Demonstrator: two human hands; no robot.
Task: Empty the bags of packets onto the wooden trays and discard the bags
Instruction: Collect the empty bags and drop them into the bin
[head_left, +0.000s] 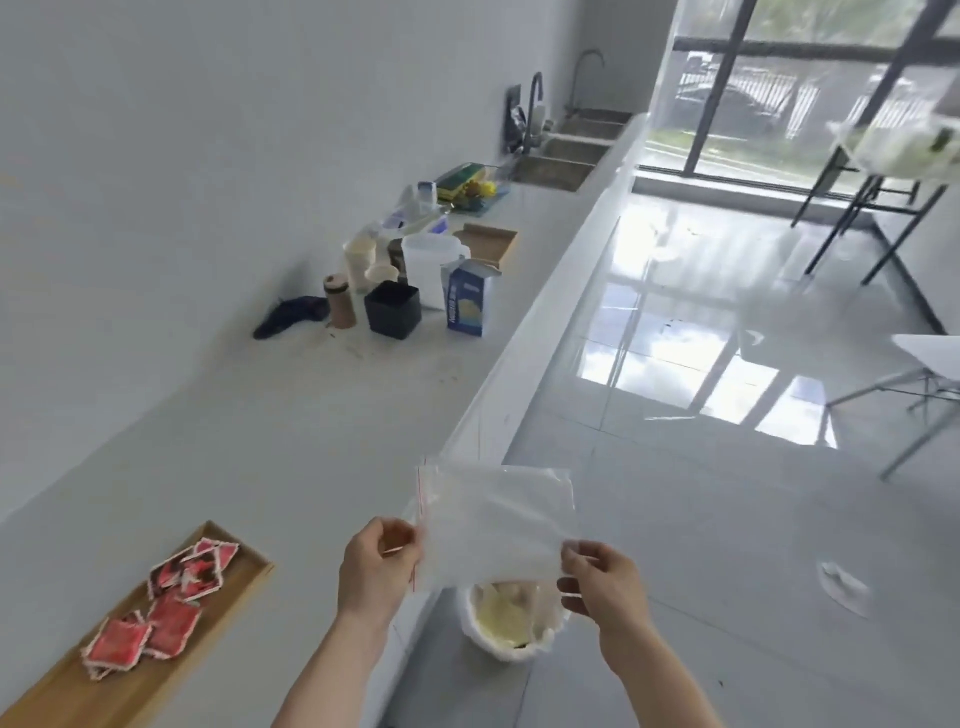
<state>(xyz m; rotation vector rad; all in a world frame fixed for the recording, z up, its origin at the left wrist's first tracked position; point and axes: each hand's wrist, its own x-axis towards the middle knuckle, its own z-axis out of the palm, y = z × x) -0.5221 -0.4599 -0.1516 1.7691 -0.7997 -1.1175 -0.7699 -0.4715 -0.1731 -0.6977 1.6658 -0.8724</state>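
Left hand (376, 566) and right hand (602, 582) each pinching the empty clear bag (493, 525) above white bin (511, 621), red packets (171, 605) on wooden tray (67, 691), blue box (467, 301) on bench (291, 415), writing too blurry to read

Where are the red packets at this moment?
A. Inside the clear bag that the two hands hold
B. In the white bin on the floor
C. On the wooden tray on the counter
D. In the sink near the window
C: the red packets lie spread on the wooden tray on the counter, while the clear bag held by both hands looks empty.
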